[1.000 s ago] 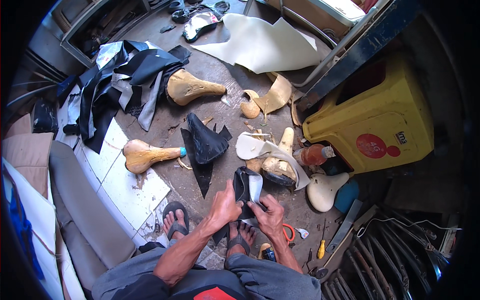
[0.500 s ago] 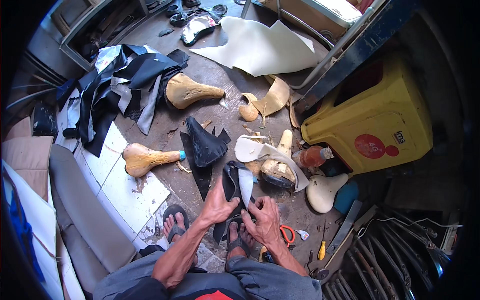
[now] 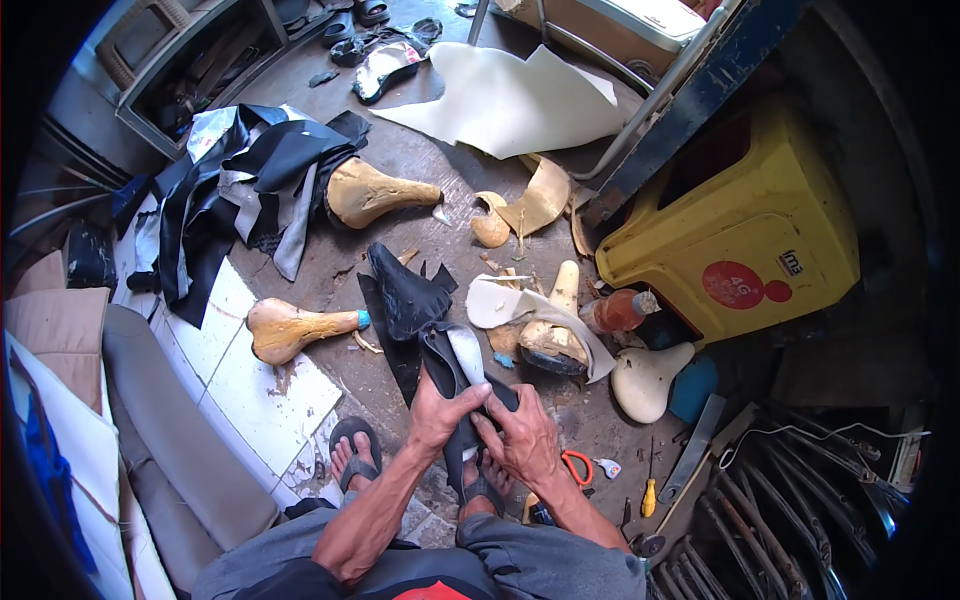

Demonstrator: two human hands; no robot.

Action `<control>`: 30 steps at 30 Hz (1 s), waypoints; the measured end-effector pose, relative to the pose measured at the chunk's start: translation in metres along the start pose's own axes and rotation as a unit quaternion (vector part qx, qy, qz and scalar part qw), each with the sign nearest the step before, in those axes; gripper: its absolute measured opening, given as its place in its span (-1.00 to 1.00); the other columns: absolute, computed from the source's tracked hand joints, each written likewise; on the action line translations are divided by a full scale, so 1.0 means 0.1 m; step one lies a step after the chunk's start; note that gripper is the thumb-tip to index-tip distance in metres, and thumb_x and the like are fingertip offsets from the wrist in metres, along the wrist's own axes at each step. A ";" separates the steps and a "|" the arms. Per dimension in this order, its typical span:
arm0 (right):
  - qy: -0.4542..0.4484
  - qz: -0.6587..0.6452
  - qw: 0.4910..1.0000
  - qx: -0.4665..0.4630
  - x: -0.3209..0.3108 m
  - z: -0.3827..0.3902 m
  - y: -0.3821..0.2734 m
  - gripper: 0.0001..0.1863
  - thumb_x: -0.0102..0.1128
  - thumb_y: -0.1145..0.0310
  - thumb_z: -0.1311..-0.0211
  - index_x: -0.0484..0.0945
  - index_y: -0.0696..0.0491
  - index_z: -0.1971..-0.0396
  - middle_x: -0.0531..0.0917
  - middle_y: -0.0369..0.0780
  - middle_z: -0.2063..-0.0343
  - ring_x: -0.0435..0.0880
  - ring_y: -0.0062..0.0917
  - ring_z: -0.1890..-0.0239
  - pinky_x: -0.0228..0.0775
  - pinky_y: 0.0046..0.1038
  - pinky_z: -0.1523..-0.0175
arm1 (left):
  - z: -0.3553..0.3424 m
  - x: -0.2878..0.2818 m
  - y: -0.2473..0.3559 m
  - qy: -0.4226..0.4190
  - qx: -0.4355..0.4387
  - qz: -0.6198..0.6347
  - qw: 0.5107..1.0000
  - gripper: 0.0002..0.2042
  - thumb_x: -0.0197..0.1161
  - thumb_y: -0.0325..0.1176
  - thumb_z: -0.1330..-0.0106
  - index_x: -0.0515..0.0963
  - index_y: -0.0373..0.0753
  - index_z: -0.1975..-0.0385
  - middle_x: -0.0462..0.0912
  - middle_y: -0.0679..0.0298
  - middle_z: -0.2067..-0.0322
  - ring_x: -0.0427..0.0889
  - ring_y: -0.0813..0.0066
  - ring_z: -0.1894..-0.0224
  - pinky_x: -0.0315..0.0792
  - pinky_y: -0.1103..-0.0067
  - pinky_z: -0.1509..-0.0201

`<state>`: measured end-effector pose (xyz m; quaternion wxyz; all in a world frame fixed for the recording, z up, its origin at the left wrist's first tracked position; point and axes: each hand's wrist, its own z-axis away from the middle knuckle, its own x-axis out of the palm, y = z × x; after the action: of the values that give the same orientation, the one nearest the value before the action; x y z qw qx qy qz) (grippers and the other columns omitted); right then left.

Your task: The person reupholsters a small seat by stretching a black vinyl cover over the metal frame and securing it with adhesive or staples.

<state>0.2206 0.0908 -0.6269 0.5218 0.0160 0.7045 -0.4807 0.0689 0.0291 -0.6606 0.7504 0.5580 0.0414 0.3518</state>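
My left hand (image 3: 438,414) and my right hand (image 3: 522,442) are close together above my right foot, both gripping a folded black vinyl piece (image 3: 438,352) with a pale grey lining. The left thumb presses on the lining, and the right fingers pinch the piece's right side. Just beyond it, a black-covered bicycle saddle (image 3: 405,292) rests on a black strip. To the left lies a bare yellowish foam saddle (image 3: 285,328). On the right, a white foam sheet (image 3: 500,300) lies partly over another foam saddle (image 3: 552,342).
A bottle of reddish liquid (image 3: 618,312), a cream saddle (image 3: 650,382) and a yellow plastic stool (image 3: 740,240) are at right. Nearer lie orange-handled scissors (image 3: 578,466) and a yellow screwdriver (image 3: 649,496). Black vinyl scraps (image 3: 260,150) and a white sheet (image 3: 510,95) lie farther off.
The black piece has shifted slightly left and turned, showing its folded edge wider. My hands have come closer together, with the left thumb now across the lining.
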 end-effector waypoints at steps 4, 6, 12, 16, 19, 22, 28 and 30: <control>-0.018 0.044 0.999 -0.016 0.06 0.04 0.00 -0.59 0.38 0.21 -0.25 0.61 0.04 -0.05 0.52 -0.01 0.22 0.58 -0.09 0.16 0.50 -0.14 0.16 | 0.02 0.01 -0.13 0.068 -0.012 -0.100 0.993 -0.23 0.60 -0.21 -0.13 0.34 -0.34 -0.28 0.58 0.13 -0.07 0.58 0.35 -0.09 0.45 0.42 -0.24; -0.026 0.052 0.998 -0.009 0.07 0.03 -0.01 -0.55 0.39 0.19 -0.25 0.61 0.03 -0.09 0.53 0.00 0.22 0.58 -0.08 0.14 0.51 -0.14 0.13 | 0.00 -0.02 -0.20 0.081 -0.021 -0.108 0.991 -0.28 0.57 -0.22 -0.16 0.37 -0.35 -0.26 0.60 0.14 -0.03 0.60 0.35 -0.06 0.46 0.42 -0.22; -0.058 -0.002 0.998 -0.036 -0.07 0.03 0.00 -0.41 0.35 0.05 -0.30 0.53 -0.05 -0.28 0.54 0.08 -0.02 0.60 0.00 0.00 0.52 -0.10 -0.04 | -0.05 -0.14 -0.13 0.113 0.007 -0.193 0.975 -0.54 0.42 -0.21 -0.28 0.54 -0.35 -0.08 0.75 0.02 0.16 0.74 0.27 0.09 0.56 0.38 -0.04; -0.056 -0.165 0.985 -0.006 -0.28 -0.08 0.13 -0.42 0.39 0.12 -0.31 0.53 0.02 -0.27 0.65 0.13 -0.07 0.69 -0.03 -0.09 0.54 -0.17 -0.14 | -0.09 -0.12 0.03 0.098 0.055 -0.233 0.966 -0.54 0.42 -0.17 -0.27 0.54 -0.35 -0.04 0.77 0.00 0.26 0.79 0.17 0.21 0.59 0.34 0.08; 0.019 -0.283 0.952 0.118 -0.28 -0.17 0.04 -0.56 0.35 0.25 -0.37 0.59 0.14 -0.15 0.75 0.07 0.07 0.78 -0.14 -0.01 0.60 -0.27 -0.05 | -0.06 -0.06 0.10 0.088 0.045 -0.258 0.961 -0.58 0.42 -0.19 -0.28 0.54 -0.35 0.00 0.77 -0.02 0.28 0.81 0.11 0.24 0.61 0.33 0.14; 0.024 -0.137 0.990 0.014 -0.18 -0.26 0.10 -0.75 0.25 0.32 -0.44 0.59 0.17 0.05 0.75 0.06 0.27 0.80 -0.11 0.21 0.62 -0.27 0.17 | 0.00 0.03 0.12 0.080 0.091 -0.280 0.952 -0.57 0.43 -0.22 -0.27 0.52 -0.36 0.00 0.76 -0.06 0.29 0.81 0.07 0.24 0.62 0.32 0.17; 0.037 -0.102 0.994 -0.011 0.00 -0.21 0.13 -0.86 0.18 0.41 -0.46 0.62 0.15 0.14 0.68 0.01 0.46 0.72 -0.07 0.38 0.54 -0.19 0.32 | 0.08 0.10 0.18 0.083 0.083 -0.306 0.945 -0.57 0.45 -0.26 -0.25 0.50 -0.39 0.02 0.75 -0.07 0.31 0.81 0.06 0.23 0.63 0.32 0.17; 0.050 -0.063 0.997 -0.023 0.02 -0.18 0.15 -0.86 0.19 0.41 -0.45 0.63 0.16 0.15 0.68 0.01 0.47 0.73 -0.07 0.38 0.54 -0.19 0.32 | 0.08 0.12 0.16 0.084 0.087 -0.293 0.948 -0.58 0.45 -0.26 -0.25 0.50 -0.39 0.03 0.75 -0.07 0.31 0.81 0.07 0.23 0.63 0.32 0.17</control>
<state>0.2143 0.1107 -0.6386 0.4549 -0.0162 0.7403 -0.4947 0.0737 0.0315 -0.6402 0.7627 0.5528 0.2968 0.1571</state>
